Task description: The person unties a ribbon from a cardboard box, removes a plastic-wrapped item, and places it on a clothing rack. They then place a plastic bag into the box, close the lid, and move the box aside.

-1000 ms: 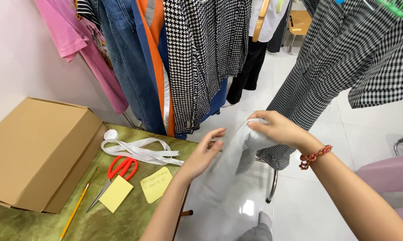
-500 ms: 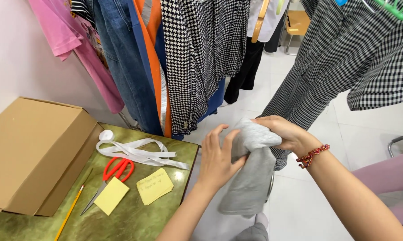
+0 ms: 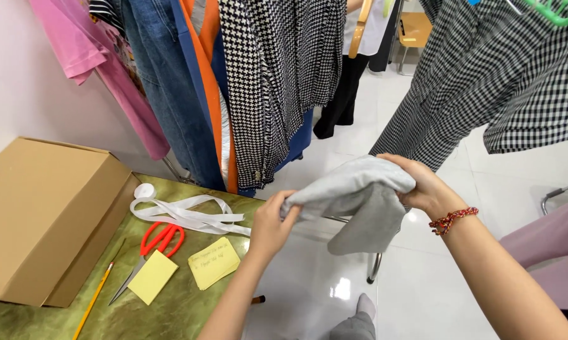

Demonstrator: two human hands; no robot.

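Both hands hold one grey cloth [image 3: 359, 201] up in the air, off the right edge of the green table [image 3: 189, 302], so it hangs free over the white floor rather than dragging on the tabletop. The left hand [image 3: 271, 226] pinches its near-left end shut between fingers and thumb; the right hand [image 3: 419, 186], wearing a red bead bracelet [image 3: 452, 219], is closed over the bunched far-right part, letting a flap droop below. On the table to the left lie red-handled scissors [image 3: 151, 249], two yellow sticky notes [image 3: 213, 263], a white ribbon [image 3: 183, 214], a pencil [image 3: 94, 301] and a closed cardboard box [image 3: 44, 214], all within easy reach. Hanging garments [image 3: 277, 82] fill the far side.
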